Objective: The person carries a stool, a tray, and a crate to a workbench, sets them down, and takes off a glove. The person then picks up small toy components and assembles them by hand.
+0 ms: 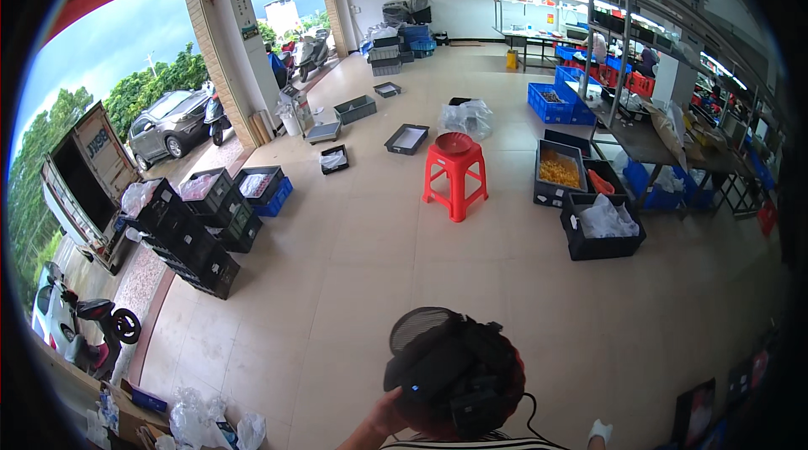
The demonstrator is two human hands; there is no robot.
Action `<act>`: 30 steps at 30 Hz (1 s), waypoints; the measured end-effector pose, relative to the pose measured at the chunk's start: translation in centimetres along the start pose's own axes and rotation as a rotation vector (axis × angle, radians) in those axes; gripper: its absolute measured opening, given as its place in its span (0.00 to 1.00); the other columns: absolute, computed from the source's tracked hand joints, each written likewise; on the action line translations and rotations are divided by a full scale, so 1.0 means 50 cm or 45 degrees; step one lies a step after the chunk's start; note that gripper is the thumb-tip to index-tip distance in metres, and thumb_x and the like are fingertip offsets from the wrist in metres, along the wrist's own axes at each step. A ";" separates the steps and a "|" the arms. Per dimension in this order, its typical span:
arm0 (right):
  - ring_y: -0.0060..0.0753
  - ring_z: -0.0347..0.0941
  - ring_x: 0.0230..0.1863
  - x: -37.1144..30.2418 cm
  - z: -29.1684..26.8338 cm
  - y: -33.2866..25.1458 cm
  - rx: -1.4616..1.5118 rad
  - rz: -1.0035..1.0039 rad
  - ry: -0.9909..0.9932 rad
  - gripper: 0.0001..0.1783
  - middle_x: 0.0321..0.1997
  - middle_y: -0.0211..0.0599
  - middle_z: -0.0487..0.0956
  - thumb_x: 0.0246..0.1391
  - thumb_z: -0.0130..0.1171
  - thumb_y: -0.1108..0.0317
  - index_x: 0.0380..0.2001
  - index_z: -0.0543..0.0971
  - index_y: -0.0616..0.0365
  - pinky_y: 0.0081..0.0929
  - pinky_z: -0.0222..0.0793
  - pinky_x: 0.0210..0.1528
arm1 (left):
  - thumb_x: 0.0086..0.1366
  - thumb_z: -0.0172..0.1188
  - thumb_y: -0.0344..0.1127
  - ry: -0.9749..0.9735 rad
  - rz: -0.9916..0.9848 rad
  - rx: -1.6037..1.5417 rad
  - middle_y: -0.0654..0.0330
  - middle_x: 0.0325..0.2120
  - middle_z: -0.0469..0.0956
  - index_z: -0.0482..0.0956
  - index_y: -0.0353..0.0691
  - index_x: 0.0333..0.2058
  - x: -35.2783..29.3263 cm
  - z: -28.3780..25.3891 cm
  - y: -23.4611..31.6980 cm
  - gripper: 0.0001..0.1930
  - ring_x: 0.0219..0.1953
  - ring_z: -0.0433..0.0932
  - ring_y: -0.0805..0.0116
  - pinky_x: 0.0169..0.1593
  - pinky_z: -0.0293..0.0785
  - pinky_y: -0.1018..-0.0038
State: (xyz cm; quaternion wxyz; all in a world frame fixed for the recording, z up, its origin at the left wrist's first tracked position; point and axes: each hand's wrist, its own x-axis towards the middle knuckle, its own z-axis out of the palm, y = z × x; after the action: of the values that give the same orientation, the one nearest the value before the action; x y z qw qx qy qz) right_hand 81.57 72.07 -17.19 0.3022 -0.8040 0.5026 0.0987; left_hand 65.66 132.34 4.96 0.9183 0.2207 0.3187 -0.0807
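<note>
A bulky black device (454, 366) with a mesh cover, a small blue light and a cable is at the bottom centre, just in front of a striped shirt. Red shows along its right edge; I cannot tell whether that belongs to it. My left hand (385, 418) grips its lower left side, with the fingers partly hidden behind it. At the lower edge, to the right of the cable, is my right hand (599, 431), in a white covering. It is apart from the device, and its fingers are too small to make out.
A red stool (455, 174) stands ahead. Stacked black crates (189, 244) are at left, with filled crates (599, 235) and a workbench (631, 134) at right. Plastic bags (202, 420) and cardboard lie at lower left. Shallow trays (406, 139) are scattered on the floor farther off.
</note>
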 end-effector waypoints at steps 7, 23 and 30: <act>0.56 0.61 0.66 0.096 0.406 -0.660 0.032 -0.327 -0.119 0.40 0.64 0.60 0.66 0.51 0.59 0.54 0.60 0.64 0.72 0.39 0.58 0.66 | 0.65 0.52 0.53 0.060 0.225 -0.298 0.50 0.57 0.72 0.65 0.35 0.61 0.342 0.033 0.254 0.33 0.58 0.71 0.49 0.63 0.63 0.49; 0.48 0.72 0.54 -0.077 1.053 -1.766 0.532 0.026 -0.764 0.38 0.57 0.48 0.74 0.60 0.48 0.38 0.60 0.68 0.59 0.48 0.65 0.56 | 0.67 0.52 0.54 0.087 -0.106 0.000 0.49 0.56 0.72 0.67 0.39 0.60 1.273 0.175 1.128 0.30 0.57 0.72 0.50 0.59 0.72 0.52; 0.55 0.68 0.60 0.170 1.273 -1.764 0.309 0.400 -0.635 0.41 0.63 0.54 0.68 0.60 0.43 0.38 0.66 0.60 0.56 0.57 0.61 0.59 | 0.67 0.53 0.53 0.296 0.164 -0.082 0.49 0.56 0.72 0.66 0.40 0.61 1.515 0.179 1.440 0.30 0.58 0.71 0.50 0.61 0.70 0.50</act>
State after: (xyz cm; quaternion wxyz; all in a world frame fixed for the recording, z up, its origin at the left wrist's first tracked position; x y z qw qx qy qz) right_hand 171.38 130.48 -37.81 0.4908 -0.6257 0.5391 0.2774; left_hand 150.76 191.73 -10.34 0.8851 0.2188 0.4105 0.0147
